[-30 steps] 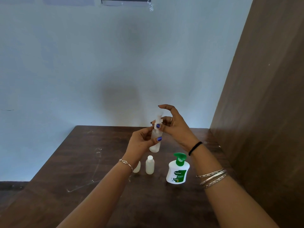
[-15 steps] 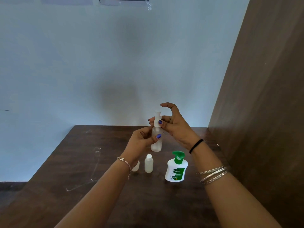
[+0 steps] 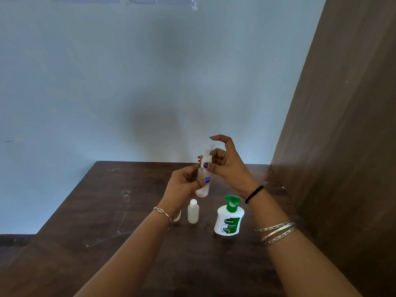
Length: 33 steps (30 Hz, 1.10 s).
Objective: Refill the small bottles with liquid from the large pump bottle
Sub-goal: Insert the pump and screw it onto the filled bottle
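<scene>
Spillage threatens: left hand (image 3: 186,181) grips the translucent bottle (image 3: 202,182) in mid-air above the surface (image 3: 132,211), right hand (image 3: 225,162) pinching its cap (image 3: 206,156); a sudden twist could tip it. Pump bottle (image 3: 228,217) stands below, untouched.

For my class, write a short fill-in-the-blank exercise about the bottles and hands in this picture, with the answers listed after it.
1. The pump bottle on the table has a ____ pump top.
2. The clear bottle held in the air is gripped around its body by the ____ hand.
3. The right hand pinches the ____ of that bottle.
4. The small capped bottle stands ____ on the table.

Answers: green; left; top; upright
</scene>
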Motion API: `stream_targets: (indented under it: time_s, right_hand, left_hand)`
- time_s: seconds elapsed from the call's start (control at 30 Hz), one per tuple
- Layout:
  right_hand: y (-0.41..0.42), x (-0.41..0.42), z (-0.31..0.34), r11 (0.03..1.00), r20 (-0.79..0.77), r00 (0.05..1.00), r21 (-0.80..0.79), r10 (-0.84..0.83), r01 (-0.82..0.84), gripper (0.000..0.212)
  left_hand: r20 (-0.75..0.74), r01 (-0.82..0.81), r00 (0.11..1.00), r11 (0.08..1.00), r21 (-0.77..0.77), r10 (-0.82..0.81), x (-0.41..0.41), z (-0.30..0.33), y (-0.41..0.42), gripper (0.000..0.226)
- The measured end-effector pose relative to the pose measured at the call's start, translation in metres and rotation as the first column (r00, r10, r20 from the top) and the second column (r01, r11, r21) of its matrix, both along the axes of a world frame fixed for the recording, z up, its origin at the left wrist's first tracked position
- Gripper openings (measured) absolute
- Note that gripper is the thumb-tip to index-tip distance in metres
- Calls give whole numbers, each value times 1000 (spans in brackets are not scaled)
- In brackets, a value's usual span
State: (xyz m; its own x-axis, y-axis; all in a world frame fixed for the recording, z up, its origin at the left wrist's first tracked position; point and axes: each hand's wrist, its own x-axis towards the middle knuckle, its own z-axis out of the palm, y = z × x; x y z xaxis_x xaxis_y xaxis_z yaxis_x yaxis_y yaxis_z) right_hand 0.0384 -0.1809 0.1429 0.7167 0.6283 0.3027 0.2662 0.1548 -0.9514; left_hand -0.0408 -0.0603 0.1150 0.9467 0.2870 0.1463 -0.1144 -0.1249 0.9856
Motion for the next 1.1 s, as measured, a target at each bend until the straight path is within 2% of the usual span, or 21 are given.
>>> stream_targets:
  time_s: [0.13,0.3,0.53,0.6,0.67,0.73,0.83,0.97,1.1]
  right_hand:
    - [8,-3,-6,993,36,992,1,-122,122,63]
    - [16,-9,-12,962,98,957,16,-274,274,61]
    - [26,-13,-17,910,141,900,43,-413,411,58]
    - [25,-12,-17,917,139,907,31,-398,398,62]
    - [20,-7,-14,957,68,954,-2,-291,291,62]
    - [15,1,-11,991,-17,991,-24,-130,130,54]
    - [9,7,-8,988,40,999,-149,-22,28,46]
    - [11,9,-9,980,111,985,-134,-133,147,47]
    - [20,0,-15,948,169,949,-129,-266,289,35]
  left_hand:
    - [43,-42,998,999,-17,42,1,-6,-3,33]
    - [72,-150,987,987,55,146,8,-11,-6,27]
    - [82,-211,975,977,33,208,10,-14,-12,17]
    - [70,-203,977,979,28,200,11,-15,-11,17]
    - [49,-169,984,986,2,169,10,-15,-9,16]
    - [18,-154,988,988,-11,154,9,-14,-5,35]
    - [13,-131,991,991,-3,131,8,-13,-2,41]
    - [34,-130,991,991,-27,131,9,-15,-5,39]
    - [48,-183,982,983,20,182,13,-17,-9,22]
